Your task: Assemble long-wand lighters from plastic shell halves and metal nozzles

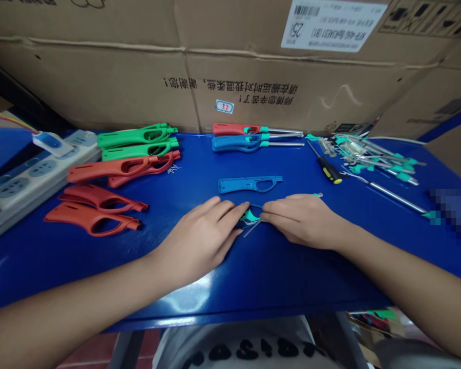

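My left hand pinches the handle end of a blue lighter shell, most of which is hidden beneath my fingers. At the shell's other end, my right hand has its fingers closed on it. Between the two hands show a green trigger and some thin pale wires. A small greenish tip peeks out past my right knuckles. Just behind my hands lies a matching blue shell half, its hollow side facing up.
Green handles and red handles lie left, beside a power strip. Lighters with metal tubes sit at the back against a cardboard box. Right are a screwdriver, a loose tube and a parts pile.
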{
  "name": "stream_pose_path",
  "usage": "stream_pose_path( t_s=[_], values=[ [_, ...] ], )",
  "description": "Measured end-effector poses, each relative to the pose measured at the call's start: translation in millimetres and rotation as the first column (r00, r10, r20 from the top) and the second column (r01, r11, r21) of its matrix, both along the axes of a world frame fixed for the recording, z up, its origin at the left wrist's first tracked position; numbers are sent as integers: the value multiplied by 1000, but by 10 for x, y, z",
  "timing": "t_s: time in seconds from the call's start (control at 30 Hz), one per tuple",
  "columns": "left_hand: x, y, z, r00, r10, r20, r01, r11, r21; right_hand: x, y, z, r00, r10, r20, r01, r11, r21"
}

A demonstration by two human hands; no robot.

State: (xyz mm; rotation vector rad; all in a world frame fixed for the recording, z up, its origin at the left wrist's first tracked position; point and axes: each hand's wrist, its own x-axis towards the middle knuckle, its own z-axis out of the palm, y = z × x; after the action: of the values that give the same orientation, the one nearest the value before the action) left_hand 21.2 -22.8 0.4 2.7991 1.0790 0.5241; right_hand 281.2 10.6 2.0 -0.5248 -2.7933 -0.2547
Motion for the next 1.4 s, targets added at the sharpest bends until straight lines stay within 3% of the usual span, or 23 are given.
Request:
stream_pose_path(
  t_s=[0.27,0.67,0.8,0.93,1.07,1.4],
  values=[
    [11,1,14,1000,-21,20,20,1000,11,-8,-8,5,997,-21,76,21,1000,0],
    [8,-7,-11,997,31,65,-26,996,-82,-24,-22,59,994,2,110,15,988,-152],
    [24,15,5,984,114,140,-78,969,-236,-5,4,34,995,-86,-55,62,938,-340],
    [47,33,33,959,141,244,-36,920,-389,-2,41,3,974,-149,-172,40,858,-513],
    [74,45,28,945,164,282,-32,907,-420,-36,33,-6,958,-191,-215,17,784,-621],
    [90,96,-27,933,210,293,-81,914,-398,-66,0,-12,969,-168,-182,32,813,-581]
  ],
)
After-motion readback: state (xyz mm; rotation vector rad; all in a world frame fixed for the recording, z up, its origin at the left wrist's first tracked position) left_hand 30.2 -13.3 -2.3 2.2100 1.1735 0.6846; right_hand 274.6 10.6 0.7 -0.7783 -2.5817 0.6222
